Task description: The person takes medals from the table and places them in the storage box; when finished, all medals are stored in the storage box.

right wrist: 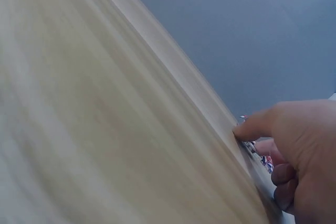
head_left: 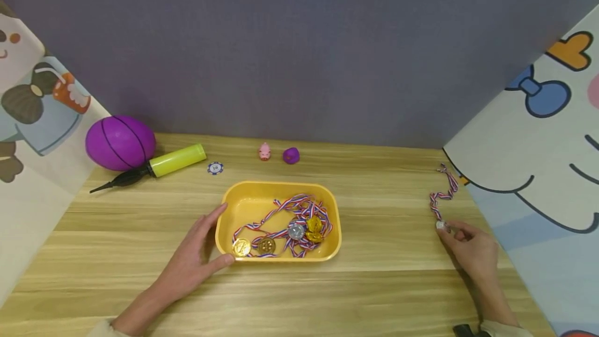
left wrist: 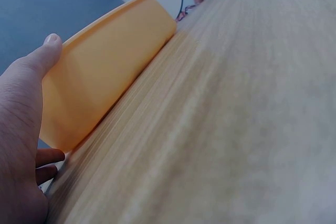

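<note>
A yellow plastic tray [head_left: 276,185] stands on the table, holding several gold and silver medals with tangled striped ribbons [head_left: 299,202]. My left hand [head_left: 192,254] holds the tray at its left end, thumb on the near corner and fingers along the left wall. In the left wrist view, the thumb [left wrist: 48,53] lies against the tray's outer side [left wrist: 105,72]. Far to the right, my right hand [head_left: 472,254] pinches a silver medal [head_left: 441,225] at the table surface. Its striped ribbon [head_left: 450,191] stretches away behind it. Fingers mostly cover this medal in the right wrist view.
At the back left are a purple ball [head_left: 119,142] and a yellow hand pump [head_left: 178,160] with a black nozzle. A poker chip [head_left: 215,168], a pink pig figure [head_left: 264,152] and a purple duck [head_left: 291,155] lie behind the tray. Panels enclose the table's back and sides.
</note>
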Tool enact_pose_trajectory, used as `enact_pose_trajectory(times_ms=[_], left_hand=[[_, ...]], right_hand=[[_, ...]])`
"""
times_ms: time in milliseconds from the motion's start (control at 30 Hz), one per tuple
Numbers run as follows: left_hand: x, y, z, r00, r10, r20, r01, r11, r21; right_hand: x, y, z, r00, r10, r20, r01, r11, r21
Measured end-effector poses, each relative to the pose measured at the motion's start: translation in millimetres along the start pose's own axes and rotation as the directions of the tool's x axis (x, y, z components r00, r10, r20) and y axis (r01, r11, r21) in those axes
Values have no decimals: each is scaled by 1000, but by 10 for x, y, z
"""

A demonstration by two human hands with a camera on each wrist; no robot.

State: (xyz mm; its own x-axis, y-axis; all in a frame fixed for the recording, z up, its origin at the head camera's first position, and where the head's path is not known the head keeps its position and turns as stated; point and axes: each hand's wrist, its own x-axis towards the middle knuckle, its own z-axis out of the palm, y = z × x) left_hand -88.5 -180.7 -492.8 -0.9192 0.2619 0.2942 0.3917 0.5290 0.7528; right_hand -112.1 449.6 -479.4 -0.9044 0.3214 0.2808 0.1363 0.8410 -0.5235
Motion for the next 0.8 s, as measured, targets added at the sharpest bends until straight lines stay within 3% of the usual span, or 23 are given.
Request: enact_pose_trajectory(times_ms=[200,500,800], left_hand=[[-6,1,-8,1000,1,-2,-1,1000,-4],[-20,-4,-7,1000,-11,5,12,1000,-5],[-16,-8,-1,1000,-3,3,3,1000,-4]], right_hand=[[1,-77,50,996,-85,-41,87,994,59],[-17,-205,64,978,-112,-175,146,969,198],[-4,-405,-61,930,-187,-317,279,920,276]])
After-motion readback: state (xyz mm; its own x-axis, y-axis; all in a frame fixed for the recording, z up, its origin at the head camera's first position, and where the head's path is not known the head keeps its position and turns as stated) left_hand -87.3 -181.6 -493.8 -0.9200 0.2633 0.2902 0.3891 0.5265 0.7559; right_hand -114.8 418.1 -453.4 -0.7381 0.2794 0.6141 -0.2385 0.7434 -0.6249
